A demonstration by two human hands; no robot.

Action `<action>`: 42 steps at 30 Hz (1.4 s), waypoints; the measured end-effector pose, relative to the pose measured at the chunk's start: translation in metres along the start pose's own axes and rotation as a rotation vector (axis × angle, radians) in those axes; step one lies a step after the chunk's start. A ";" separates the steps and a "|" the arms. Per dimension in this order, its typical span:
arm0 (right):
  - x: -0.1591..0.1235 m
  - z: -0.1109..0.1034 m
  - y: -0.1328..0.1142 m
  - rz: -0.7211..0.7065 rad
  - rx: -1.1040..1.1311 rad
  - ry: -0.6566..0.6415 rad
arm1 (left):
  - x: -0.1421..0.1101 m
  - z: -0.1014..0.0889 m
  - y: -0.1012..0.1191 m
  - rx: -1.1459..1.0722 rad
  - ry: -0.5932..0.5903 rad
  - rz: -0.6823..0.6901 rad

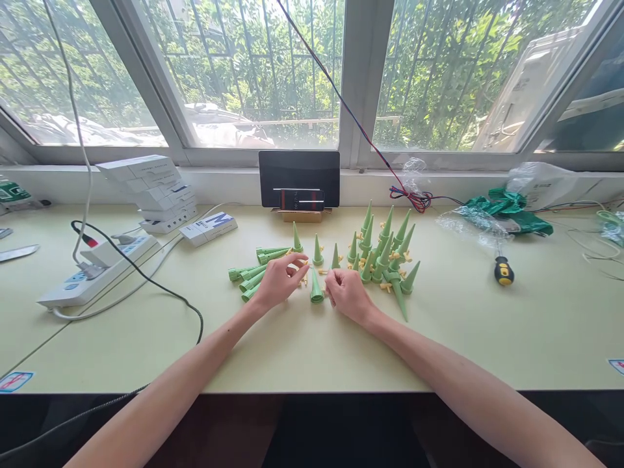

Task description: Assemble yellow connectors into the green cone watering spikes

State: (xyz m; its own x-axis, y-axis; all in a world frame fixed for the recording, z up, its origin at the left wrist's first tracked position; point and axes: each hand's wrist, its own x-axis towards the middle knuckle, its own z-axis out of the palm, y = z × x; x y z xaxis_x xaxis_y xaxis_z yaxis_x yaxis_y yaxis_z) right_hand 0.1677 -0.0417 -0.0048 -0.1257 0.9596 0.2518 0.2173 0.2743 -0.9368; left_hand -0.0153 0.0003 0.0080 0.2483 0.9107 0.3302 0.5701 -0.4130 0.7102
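Note:
My left hand hovers over the green tubes, thumb and index finger apart, with nothing clearly held. Small yellow valve pieces lie close by its fingertips. My right hand is closed, fingers curled in; whatever it grips is hidden. Between the hands a green cone spike lies with its open end toward me. Several green tubes lie left of and partly under my left hand. Beyond the hands stand a few upright green spikes. A cluster of green spikes with yellow valves stands right of my right hand.
At the back, a black tablet and a phone lean upright. White boxes and a power strip with cables are on the left. On the right lie a screwdriver and green plastic packaging.

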 end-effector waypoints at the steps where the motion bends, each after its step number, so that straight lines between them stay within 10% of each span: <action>1: 0.000 0.000 0.000 0.011 0.002 -0.002 | 0.000 -0.001 0.000 0.000 0.015 0.007; 10: 0.002 0.000 0.004 0.012 -0.041 0.010 | 0.004 -0.008 0.003 -0.022 0.128 0.047; 42: 0.000 0.002 0.008 -0.049 -0.352 -0.144 | 0.001 -0.002 -0.006 0.103 -0.069 0.126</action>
State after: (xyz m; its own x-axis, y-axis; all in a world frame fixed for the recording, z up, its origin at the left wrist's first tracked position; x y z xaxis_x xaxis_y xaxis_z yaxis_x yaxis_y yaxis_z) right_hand 0.1678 -0.0398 -0.0129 -0.2739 0.9329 0.2339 0.5235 0.3487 -0.7774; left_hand -0.0197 0.0032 0.0051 0.3744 0.8518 0.3665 0.6077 -0.5239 0.5969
